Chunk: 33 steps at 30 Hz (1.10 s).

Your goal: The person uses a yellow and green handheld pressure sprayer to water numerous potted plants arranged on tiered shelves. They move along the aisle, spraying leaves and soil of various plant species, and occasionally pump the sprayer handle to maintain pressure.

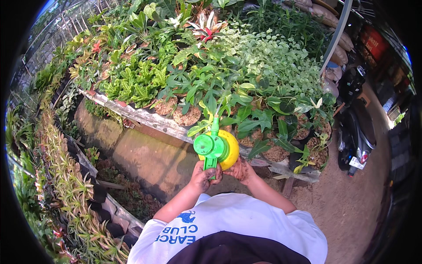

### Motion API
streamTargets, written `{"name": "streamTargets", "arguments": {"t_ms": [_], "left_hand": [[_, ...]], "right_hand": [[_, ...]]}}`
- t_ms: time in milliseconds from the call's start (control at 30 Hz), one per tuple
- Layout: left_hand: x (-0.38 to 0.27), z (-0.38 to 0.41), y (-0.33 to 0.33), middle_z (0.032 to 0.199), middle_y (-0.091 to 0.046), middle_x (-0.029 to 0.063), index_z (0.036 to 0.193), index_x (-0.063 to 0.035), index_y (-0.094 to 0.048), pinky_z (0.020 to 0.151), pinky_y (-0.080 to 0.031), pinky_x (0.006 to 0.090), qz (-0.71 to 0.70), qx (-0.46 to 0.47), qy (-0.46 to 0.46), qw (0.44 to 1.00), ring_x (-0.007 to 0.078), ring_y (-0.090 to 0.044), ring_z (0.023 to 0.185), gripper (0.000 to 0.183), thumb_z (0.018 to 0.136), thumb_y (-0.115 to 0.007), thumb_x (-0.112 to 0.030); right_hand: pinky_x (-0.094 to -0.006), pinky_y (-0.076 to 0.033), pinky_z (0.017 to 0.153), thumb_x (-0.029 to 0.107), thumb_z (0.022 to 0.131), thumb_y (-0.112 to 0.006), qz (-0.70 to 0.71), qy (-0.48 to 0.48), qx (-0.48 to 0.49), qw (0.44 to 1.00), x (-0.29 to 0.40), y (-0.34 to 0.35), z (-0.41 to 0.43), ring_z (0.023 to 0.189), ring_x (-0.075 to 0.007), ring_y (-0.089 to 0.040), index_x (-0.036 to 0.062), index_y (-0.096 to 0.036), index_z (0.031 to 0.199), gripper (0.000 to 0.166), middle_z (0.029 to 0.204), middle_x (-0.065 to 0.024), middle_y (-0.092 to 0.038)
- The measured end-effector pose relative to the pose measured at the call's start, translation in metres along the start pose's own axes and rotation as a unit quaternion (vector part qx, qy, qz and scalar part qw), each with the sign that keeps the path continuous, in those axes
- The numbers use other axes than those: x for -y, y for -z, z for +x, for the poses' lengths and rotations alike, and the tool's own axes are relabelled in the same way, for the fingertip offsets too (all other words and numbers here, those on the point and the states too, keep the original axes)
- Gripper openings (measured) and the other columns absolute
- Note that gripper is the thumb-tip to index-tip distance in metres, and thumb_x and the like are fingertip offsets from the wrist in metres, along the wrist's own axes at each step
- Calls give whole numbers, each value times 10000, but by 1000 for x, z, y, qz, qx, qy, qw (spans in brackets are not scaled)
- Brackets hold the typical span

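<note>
A yellow pump sprayer [233, 148] with a green head and nozzle is held in front of my chest, its nozzle pointing at the potted plants. My left hand [207, 175], smeared with soil, is closed around the green handle. On the sprayer's other side, my right hand [240, 170], also soiled, supports the lower part of the yellow tank. Fine spray shows faintly beyond the nozzle. Just ahead are lobed green leaves [260, 121] and round pots [187, 116] filled with pale, coarse material. How much of the tank my palms cover is hidden.
A weathered bench edge [138, 117] runs below the pots. Dense variegated foliage [277, 54] covers the bench. Another row of plants [72, 194] stands at the left, beyond a paved path [155, 155]. A motorcycle [357, 138] is parked at the right near a metal pole [336, 36].
</note>
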<state>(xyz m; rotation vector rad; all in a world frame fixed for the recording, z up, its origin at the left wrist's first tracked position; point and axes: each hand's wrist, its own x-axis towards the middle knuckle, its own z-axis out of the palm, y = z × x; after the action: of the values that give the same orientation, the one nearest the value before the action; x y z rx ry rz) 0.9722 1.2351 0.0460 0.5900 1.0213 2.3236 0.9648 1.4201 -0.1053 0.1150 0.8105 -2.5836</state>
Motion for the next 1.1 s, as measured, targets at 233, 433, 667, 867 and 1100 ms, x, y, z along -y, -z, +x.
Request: {"name": "streamTargets", "arguments": {"t_ms": [233,433,667,867,1100], "left_hand": [[0,-3,3,549,-411,47,658,5,-473,386,-235,232,1,-7,-4,1000,113,-338,408,322,739,-566,-292],[-2,-5,1,530,-399,48,656,6,-463,393,-247,236,24,-15,8,1000,112,-342,404,298,734,-530,-273],[-2,-7,1,483,-388,57,670,0,-445,393,-259,251,47,-62,23,997,118,-329,388,280,724,-482,-272],[0,-8,6,498,-404,50,666,-14,-448,390,-265,240,42,-145,24,988,118,-347,401,243,756,-442,-240],[3,-10,13,507,-402,41,668,-17,-451,393,-273,245,23,-182,33,982,122,-357,411,247,768,-438,-243]], "right_hand": [[-437,-410,838,443,826,-436,-19,1,-30,999,-3,-8,-2,1010,-233,-512,83,-338,1244,561,1197,-89,-459],[-430,-421,821,428,820,-460,1,1,-39,999,-9,-5,-4,982,-219,-526,89,-366,1217,530,1179,-81,-475],[-410,-438,802,470,834,-407,-33,-29,-68,997,-22,-1,3,950,-227,-554,115,-375,1219,525,1151,-88,-509],[-403,-444,794,526,808,-413,-28,-84,-30,996,-30,-9,6,899,-245,-575,101,-375,1222,594,1141,-102,-509],[-383,-459,778,499,843,-368,-42,-129,-48,990,-27,-31,5,890,-242,-577,98,-370,1217,548,1114,-106,-519]]}}
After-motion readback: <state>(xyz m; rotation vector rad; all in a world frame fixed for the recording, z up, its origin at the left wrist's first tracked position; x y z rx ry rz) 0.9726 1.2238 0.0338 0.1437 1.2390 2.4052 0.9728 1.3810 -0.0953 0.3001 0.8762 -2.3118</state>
